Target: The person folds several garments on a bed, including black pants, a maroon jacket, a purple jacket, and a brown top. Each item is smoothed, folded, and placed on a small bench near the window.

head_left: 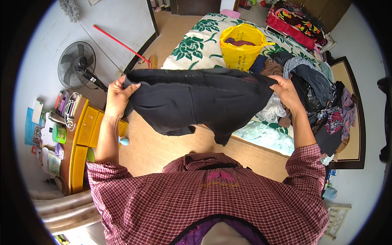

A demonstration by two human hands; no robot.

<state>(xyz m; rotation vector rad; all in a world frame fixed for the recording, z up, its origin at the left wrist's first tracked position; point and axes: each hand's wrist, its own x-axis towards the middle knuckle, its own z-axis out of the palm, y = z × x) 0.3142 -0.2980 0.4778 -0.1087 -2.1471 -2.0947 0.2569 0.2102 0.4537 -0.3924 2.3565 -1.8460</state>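
You hold a black garment (200, 102) stretched across the middle of the frame, your left hand (118, 96) and right hand (288, 94) each clenched on a top corner. Behind it, upper centre, a yellow bag (241, 47) sits on the bed (196, 41) beside piled clothes (318, 90).

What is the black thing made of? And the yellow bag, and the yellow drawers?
The black garment looks like soft, matte woven cloth: it sags and folds between the left hand and right hand. The yellow bag seems thin plastic, shiny and crinkled. The yellow drawers look like painted wood, smooth and slightly glossy, though I can't be sure.
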